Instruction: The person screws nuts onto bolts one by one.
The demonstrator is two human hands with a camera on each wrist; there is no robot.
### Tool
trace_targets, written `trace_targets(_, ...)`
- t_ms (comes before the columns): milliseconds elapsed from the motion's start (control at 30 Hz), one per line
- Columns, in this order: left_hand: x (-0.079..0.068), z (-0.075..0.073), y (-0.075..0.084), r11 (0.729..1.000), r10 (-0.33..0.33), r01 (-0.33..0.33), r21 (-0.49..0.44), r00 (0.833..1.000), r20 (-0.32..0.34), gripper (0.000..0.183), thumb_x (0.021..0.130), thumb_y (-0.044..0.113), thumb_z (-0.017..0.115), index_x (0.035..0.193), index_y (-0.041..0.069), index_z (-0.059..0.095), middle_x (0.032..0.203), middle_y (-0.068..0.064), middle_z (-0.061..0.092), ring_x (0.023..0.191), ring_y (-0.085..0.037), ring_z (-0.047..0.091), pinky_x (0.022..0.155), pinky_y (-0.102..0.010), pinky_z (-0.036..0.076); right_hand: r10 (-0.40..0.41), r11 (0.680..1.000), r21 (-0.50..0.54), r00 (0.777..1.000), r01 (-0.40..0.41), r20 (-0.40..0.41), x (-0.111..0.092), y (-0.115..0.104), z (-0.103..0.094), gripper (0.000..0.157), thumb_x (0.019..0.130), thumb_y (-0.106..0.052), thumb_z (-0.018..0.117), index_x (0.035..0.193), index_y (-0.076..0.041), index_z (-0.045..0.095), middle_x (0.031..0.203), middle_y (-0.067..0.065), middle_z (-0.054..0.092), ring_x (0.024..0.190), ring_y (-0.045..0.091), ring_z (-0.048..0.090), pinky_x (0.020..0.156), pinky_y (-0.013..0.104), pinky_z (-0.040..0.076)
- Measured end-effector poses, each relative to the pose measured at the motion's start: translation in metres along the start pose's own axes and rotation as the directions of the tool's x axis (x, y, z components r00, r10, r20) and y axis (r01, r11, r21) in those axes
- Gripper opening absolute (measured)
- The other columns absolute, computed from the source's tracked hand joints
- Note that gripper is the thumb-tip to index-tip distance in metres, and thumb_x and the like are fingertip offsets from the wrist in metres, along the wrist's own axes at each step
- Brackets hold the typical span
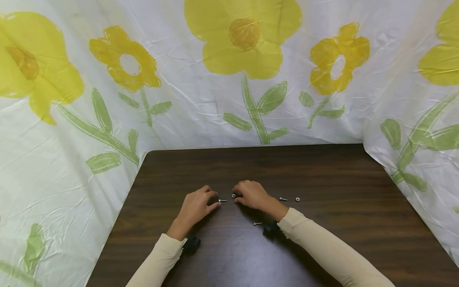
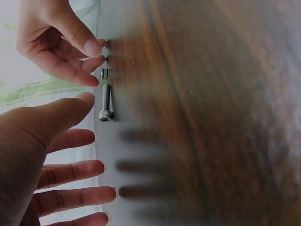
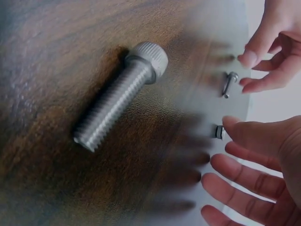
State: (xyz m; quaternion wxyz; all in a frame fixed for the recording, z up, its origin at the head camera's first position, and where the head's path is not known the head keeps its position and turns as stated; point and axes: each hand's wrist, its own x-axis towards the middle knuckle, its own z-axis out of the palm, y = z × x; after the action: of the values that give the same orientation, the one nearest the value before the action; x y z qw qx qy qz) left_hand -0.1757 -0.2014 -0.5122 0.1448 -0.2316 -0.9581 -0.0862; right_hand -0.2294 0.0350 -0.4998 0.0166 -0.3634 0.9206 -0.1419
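In the head view my left hand (image 1: 196, 205) is beside a small socket-head bolt (image 1: 223, 200) lying on the dark table. The left wrist view shows that bolt (image 2: 106, 101) with its knurled head toward my left thumb, and the fingers spread apart with nothing between them. My right hand (image 1: 252, 195) is around a small nut (image 1: 234, 195), which sits close to the thumb tip in the right wrist view. Those fingers are relaxed and separated, and contact with the nut (image 3: 219, 132) is hard to tell. A larger-looking bolt (image 3: 117, 99) lies close below the right wrist camera.
Right of my right hand lie another bolt (image 1: 283, 199) and a nut (image 1: 297, 199). One more bolt (image 1: 257, 224) rests nearer, by the right wrist. A white curtain (image 1: 172, 111) with yellow flowers hangs behind and beside the table (image 1: 322, 171).
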Motion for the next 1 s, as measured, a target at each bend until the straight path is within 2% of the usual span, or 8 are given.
trace_targets(367, 0.003, 0.005, 0.002, 1.000, 0.008, -0.007, -0.021, 1.000, 0.016, 0.026, 0.085, 0.036, 0.084, 0.101, 0.017, 0.079, 0.098, 0.001, 0.067, 0.080, -0.015, 0.067, 0.062, -0.034, 0.056, -0.009, 1.000, -0.007, 1.000, 0.009, -0.030, 0.004, -0.002, 0.003, 0.018, 0.089, -0.022, 0.081, 0.106, -0.016, 0.079, 0.091, -0.002, 0.071, 0.074, 0.012, 0.065, 0.060, 0.031, 0.053)
trace_targets(600, 0.004, 0.009, 0.002, 1.000, 0.005, -0.005, -0.024, 1.000, -0.012, 0.020, 0.083, 0.033, 0.086, 0.097, 0.020, 0.081, 0.096, 0.002, 0.066, 0.081, -0.014, 0.065, 0.062, -0.033, 0.056, -0.001, 1.000, -0.020, 0.998, 0.000, -0.057, 0.005, -0.001, 0.007, 0.016, 0.087, -0.021, 0.083, 0.102, -0.018, 0.081, 0.089, -0.002, 0.071, 0.071, 0.011, 0.063, 0.057, 0.029, 0.051)
trace_targets(1000, 0.005, 0.015, -0.001, 0.999, -0.016, 0.015, -0.034, 0.999, -0.030, 0.012, 0.081, 0.030, 0.087, 0.090, 0.023, 0.082, 0.096, 0.004, 0.067, 0.080, -0.012, 0.066, 0.060, -0.032, 0.055, 0.014, 1.000, 0.006, 0.997, -0.013, -0.081, 0.006, -0.002, 0.008, 0.008, 0.087, -0.021, 0.083, 0.095, -0.020, 0.082, 0.088, -0.003, 0.073, 0.073, 0.011, 0.065, 0.060, 0.032, 0.054)
